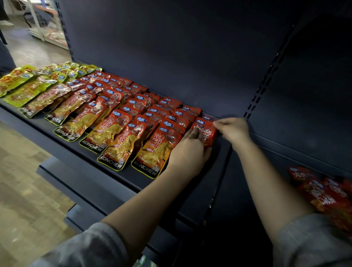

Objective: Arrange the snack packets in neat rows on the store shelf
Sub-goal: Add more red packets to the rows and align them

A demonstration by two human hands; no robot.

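- Dark blue store shelving [176,40] filled the view, its back panel bare above one shelf board [99,165]; a pale floor [14,175] showed at 8 o'clock and a lit aisle at 11 o'clock.
- Rows of snack packets already ran across the shelf board: yellow-green packets [19,84] at 9 o'clock, then orange-red KONCHEW packets [117,142] overlapping front to back toward the centre.
- Those rows looked largely done, though some on the left lay at a slant and could want straightening.
- At the rows' right end, just right of centre, a red packet [207,133] was being set into the last column, beside the nearest KONCHEW packet [155,152].
- Judging by the bare strip of board at 4 o'clock of that packet, room remained for only a little more stock.
- More red packets [328,196] lay heaped at 4 o'clock on the neighbouring bay, apparently not yet arranged.
- Reaching in from 6 o'clock, the left hand [190,150] lay on the near end of the red packet, fingers fairly straight and close together, pressing rather than clutching.
- Coming from 5 o'clock, the right hand [232,129] had its fingers curled at the packet's far right corner, apparently pinching the edge, though the contact itself was small and dim.
- Both forearms were bare, with grey sleeves [93,250] pushed up at the bottom edge.
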